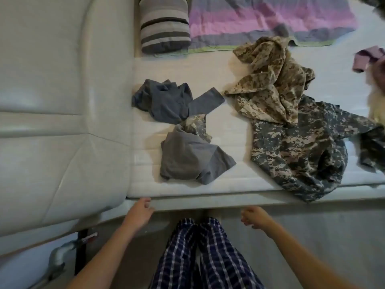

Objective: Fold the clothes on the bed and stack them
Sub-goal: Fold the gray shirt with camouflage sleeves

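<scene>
Hands: left hand [140, 211], right hand [253, 216] both empty, loose. Suggest light-grey garment [193, 157] lower centre first; spread flat on bed [187, 189].

Five garments on the mattress [239, 167], all unfolded, none stacked.
- Dark blue-grey piece [164, 99]: crumpled, left side, mid-depth.
- Lighter grey piece [191, 157] with a camo patch: bunched nearer the front edge, touching the blue-grey one.
- Tan camo garment [270, 80]: heaped mid-mattress.
- Grey-green camo garment [295, 151]: spread out, top under the tan one, hem over the front edge.
- Purple piece [366, 58]: far right, cut off.
</scene>
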`<state>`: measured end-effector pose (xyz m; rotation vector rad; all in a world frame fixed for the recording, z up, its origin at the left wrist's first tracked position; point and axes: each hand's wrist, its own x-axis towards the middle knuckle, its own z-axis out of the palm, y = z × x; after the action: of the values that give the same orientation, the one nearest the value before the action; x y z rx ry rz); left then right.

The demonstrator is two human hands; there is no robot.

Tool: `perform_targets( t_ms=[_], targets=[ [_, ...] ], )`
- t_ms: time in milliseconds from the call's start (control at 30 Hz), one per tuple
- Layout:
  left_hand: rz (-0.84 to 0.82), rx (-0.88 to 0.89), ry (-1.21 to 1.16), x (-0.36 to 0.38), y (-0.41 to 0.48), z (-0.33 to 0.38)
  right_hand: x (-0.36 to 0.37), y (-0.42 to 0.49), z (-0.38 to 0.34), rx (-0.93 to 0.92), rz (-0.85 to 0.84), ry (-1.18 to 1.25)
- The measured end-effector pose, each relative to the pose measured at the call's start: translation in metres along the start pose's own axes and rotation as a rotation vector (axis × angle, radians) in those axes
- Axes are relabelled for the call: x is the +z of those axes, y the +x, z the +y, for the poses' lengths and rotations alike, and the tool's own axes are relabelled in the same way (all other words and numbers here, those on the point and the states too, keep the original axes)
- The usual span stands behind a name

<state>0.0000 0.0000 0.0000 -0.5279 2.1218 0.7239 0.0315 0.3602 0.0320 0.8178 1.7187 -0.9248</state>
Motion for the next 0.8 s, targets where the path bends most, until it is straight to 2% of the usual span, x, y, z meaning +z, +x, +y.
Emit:
perform_targets(
  t_ms=[233, 367, 467, 567, 700, 800],
  targets=[
    [0.135, 0.077, -0.079, 0.006, 0.119, 0.058, -0.013, 0.124, -0.109, -0.175, 0.188, -0.156],
    [0.208, 0.053, -0.22, 0.029, 0.171, 0.065, 0.0, 0.178, -0.158, -0.408, 0.348, -0.143],
    [0.219, -0.019, -0.358, 0.047, 0.196, 0.063, 0.009, 0.204, -0.178, -0.523, 0.337, -0.248],
    [0.222, -0.113, -0.421, 0.058, 0.209, 0.055, 0.015, 0.217, -0.185, -0.51, 0.281, -0.361],
    [0.359, -0.002, -0.369, 0.055, 0.192, 0.051, 0.021, 0.2, -0.176, -0.56, 0.304, -0.237],
    [0.451, 0.11, -0.447, 0.039, 0.16, 0.055, 0.018, 0.165, -0.159, -0.603, 0.441, -0.041]
  ],
)
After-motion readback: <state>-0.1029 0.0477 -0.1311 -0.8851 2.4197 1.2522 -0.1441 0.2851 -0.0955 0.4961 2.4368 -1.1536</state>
